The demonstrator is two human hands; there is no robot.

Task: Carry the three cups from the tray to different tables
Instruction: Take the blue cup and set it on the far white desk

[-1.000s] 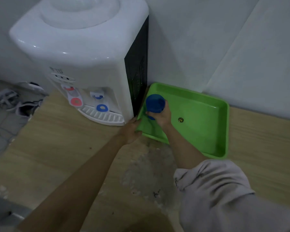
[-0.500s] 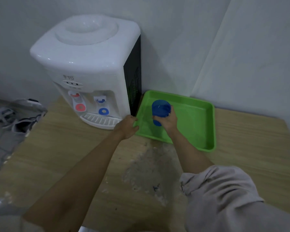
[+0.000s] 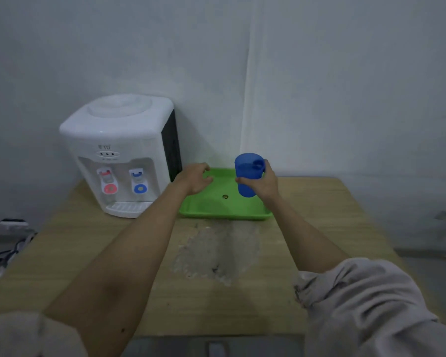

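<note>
A blue plastic cup [image 3: 248, 173] is held upright in my right hand [image 3: 264, 185], lifted above the right side of the green tray [image 3: 216, 211]. No other cup is in view; the tray holds only a small brown speck [image 3: 225, 196]. My left hand [image 3: 195, 177] hovers over the tray's left rim with its fingers loosely spread and nothing in it. The tray lies on a wooden table [image 3: 332, 217] against the wall.
A white water dispenser [image 3: 119, 153] with a red and a blue tap stands on the table left of the tray. A worn grey patch [image 3: 216, 251] marks the tabletop in front of the tray. Shoes [image 3: 3, 248] lie on the floor at the left.
My right hand has lifted the blue cup up and to the right, off the tray. My left hand has let go of the tray's left edge and risen. My head has pulled back.
</note>
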